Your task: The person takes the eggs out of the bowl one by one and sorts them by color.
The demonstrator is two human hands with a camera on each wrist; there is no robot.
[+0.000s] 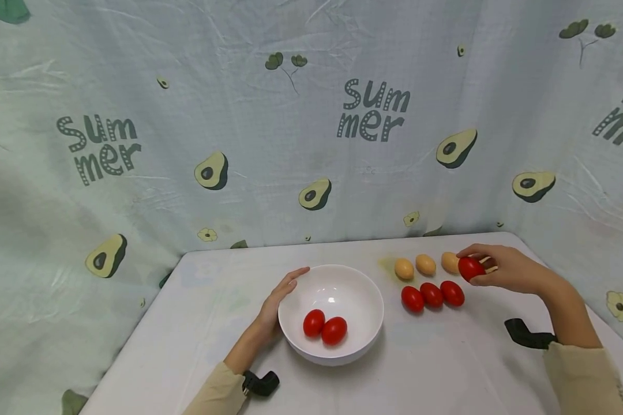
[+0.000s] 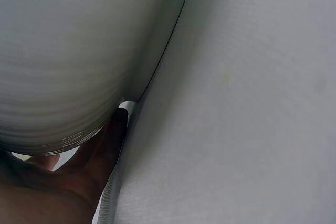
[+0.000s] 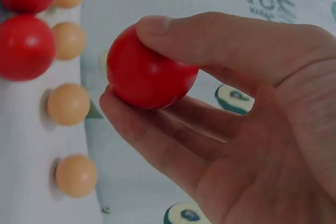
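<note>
A glossy red egg (image 1: 470, 268) is pinched between the thumb and fingers of my right hand (image 1: 514, 270), held up over the table's right side. The right wrist view shows this same red egg (image 3: 151, 69) with the thumb on one side and the fingers on the other. My left hand (image 1: 271, 305) rests along the left side of a white bowl (image 1: 360, 294), its fingers fairly straight against the outer wall near the rim. Inside the bowl lie two red eggs (image 1: 334, 331). Seen from the left wrist, the bowl's ribbed outer wall (image 2: 63, 77) is touched by the fingers.
Three red eggs (image 1: 432, 295) lie in a row right of the bowl. Behind them stands a row of tan eggs (image 1: 425, 264), several showing in the right wrist view. A cloth with avocado prints (image 1: 211, 170) hangs behind the white table (image 1: 207, 300).
</note>
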